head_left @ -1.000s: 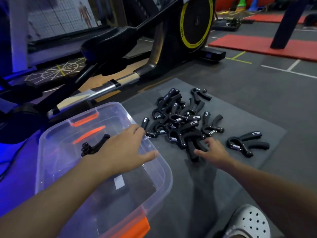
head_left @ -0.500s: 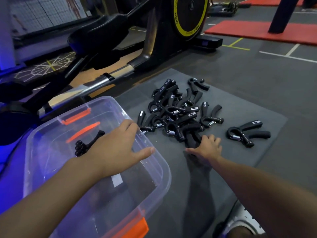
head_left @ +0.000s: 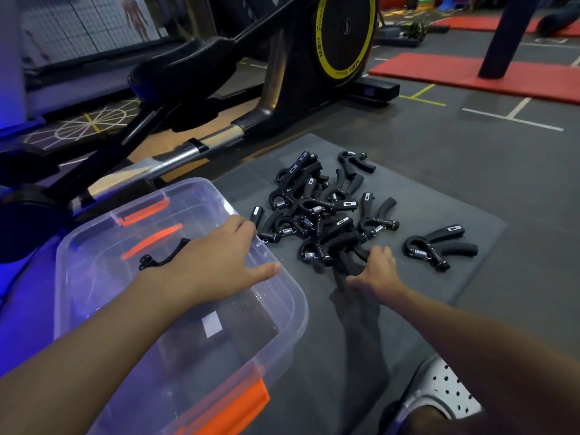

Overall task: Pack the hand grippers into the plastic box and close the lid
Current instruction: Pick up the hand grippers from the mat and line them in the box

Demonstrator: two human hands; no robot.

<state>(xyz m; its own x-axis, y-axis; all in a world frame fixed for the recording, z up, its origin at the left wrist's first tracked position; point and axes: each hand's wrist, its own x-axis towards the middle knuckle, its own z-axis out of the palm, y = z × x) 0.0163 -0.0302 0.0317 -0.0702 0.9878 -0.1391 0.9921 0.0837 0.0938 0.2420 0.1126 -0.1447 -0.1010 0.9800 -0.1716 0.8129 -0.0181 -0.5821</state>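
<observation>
The right hand (head_left: pixel 375 271) is curled round one handle of a gripper (head_left: pixel 345 262) at the near edge of the pile (head_left: pixel 317 208) — a pick is judged to be under way. The left hand (head_left: pixel 216 262) is laid over the rim of the clear box (head_left: pixel 299 293), fingers straight and relaxed, nothing held. One packed gripper (head_left: pixel 163 255) is seen inside. A lone gripper (head_left: pixel 439 246) lies apart to the right.

The pile is tangled, handles and springs being hooked through one another. If the held piece is lifted sharply, a neighbour could be dragged up and dropped short of the box, or the heap scattered.

Everything is set on a grey mat (head_left: pixel 455 199) on a gym floor (head_left: pixel 470 146), with an exercise machine (head_left: pixel 345 36) behind and red mats (head_left: pixel 470 73) beyond.
</observation>
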